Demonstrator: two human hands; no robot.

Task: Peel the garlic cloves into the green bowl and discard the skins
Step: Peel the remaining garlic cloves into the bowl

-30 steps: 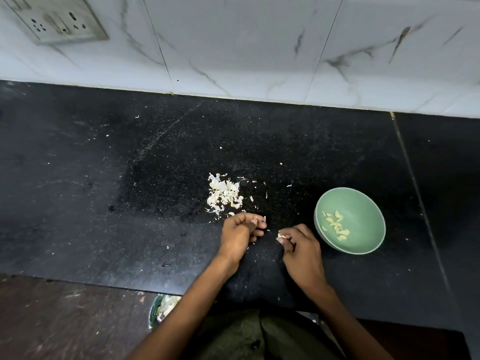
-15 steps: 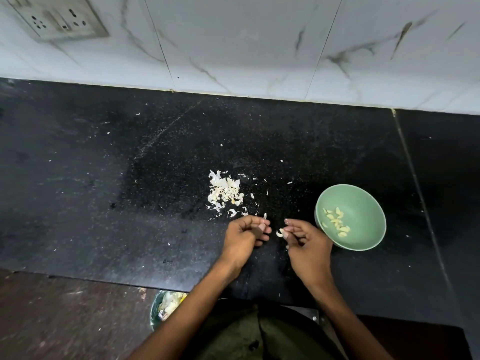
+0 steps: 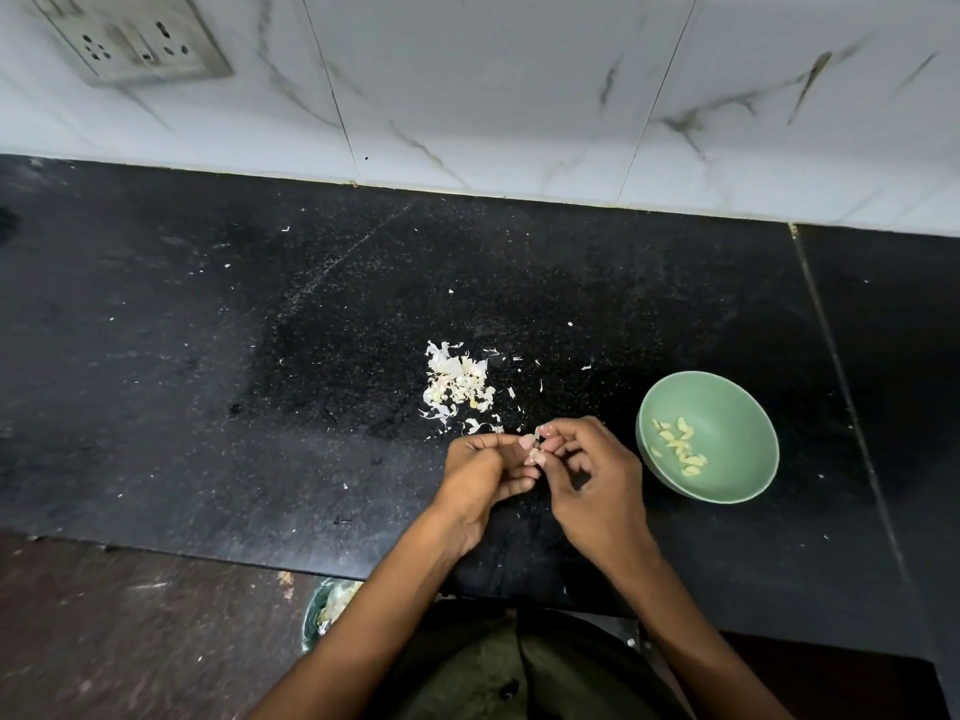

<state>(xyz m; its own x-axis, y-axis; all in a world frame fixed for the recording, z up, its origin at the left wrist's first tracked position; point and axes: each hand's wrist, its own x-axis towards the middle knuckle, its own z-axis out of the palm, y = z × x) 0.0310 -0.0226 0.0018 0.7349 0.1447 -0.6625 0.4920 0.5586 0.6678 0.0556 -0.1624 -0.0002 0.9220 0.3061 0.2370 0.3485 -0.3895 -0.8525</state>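
Note:
My left hand point(image 3: 485, 475) and my right hand point(image 3: 592, 475) meet fingertip to fingertip over the black counter, both pinching one small garlic clove point(image 3: 535, 452) between them. Most of the clove is hidden by the fingers. The green bowl point(image 3: 737, 407) sits on the counter just right of my right hand, with several peeled cloves point(image 3: 678, 446) inside. A heap of white garlic skins point(image 3: 457, 381) lies on the counter just beyond my left hand.
The black counter point(image 3: 208, 356) is speckled with skin flakes and backed by a white marble-tiled wall with a socket plate point(image 3: 135, 39). Below the counter's front edge stands a bin point(image 3: 327, 605) holding pale scraps. A seam point(image 3: 841, 381) crosses the counter right of the bowl.
My two hands, apart a second ago, have come together. The right hand brought its clove to the left hand's fingertips, and both now pinch it.

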